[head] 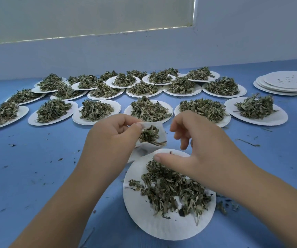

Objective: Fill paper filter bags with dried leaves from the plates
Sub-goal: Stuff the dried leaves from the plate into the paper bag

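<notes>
My left hand [112,140] pinches the rim of a white paper filter bag [159,129] and holds it open above the table. Dried green leaves [150,136] fill the bag's mouth. Just to the bag's right hovers my right hand [198,147], fingers loosely curled and thumb stretched out, with nothing in it. Under both hands lies a white paper plate [144,212] carrying a loose heap of dried leaves [172,190].
Several white paper plates heaped with dried leaves [149,109] stand in rows across the blue table [36,167] up to the wall. A stack of bare plates [285,83] sits at the far right. Leaf crumbs [223,206] are scattered on the table.
</notes>
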Available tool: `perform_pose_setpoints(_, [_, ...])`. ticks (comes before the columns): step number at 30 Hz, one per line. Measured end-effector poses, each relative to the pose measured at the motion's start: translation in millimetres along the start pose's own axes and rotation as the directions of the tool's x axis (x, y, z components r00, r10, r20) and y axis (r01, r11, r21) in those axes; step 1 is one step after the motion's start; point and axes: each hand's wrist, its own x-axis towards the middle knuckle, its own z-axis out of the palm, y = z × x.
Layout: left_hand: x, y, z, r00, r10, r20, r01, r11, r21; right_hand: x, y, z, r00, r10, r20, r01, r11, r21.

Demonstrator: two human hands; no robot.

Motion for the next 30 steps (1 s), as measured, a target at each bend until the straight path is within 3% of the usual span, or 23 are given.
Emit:
perform_pose_setpoints(6, [-2.1,2.0,0.9,0.999,0.053,-0.009,-0.053,0.998,0.027,0.9,-0.7,4.3,0.990,-0.089,-0.105,0.088,0.996,-0.013])
perform_pose_setpoints(15, [-12.7,11.0,11.7,0.990,0.104,0.093,-0.110,0.992,0.061,5.3,-0.8,11.9,0.976,-0.149,-0.158,0.139,0.987,-0.076])
perform_pose_setpoints(20, [-7.9,8.1,4.7,0.996,0.086,0.012,-0.087,0.994,0.062,1.2,-1.4,1.6,0.946,-0.248,-0.210,0.239,0.969,-0.070])
perform_pose_setpoints(22, [-6.9,7.9,2.6,0.997,0.073,-0.004,-0.073,0.997,0.015,-1.7,-2.0,0.6,0.946,-0.292,-0.140,0.285,0.956,-0.066])
perform_pose_setpoints(26, [-10.5,9.4,6.2,0.995,0.092,0.036,-0.091,0.995,-0.028,-1.7,-6.8,9.5,0.939,-0.314,0.144,0.336,0.926,-0.172])
perform_pose_setpoints(30, [-12.1,10.3,7.7,0.991,0.126,0.053,-0.126,0.992,0.001,1.5,-7.6,11.5,0.934,-0.316,0.166,0.345,0.917,-0.199])
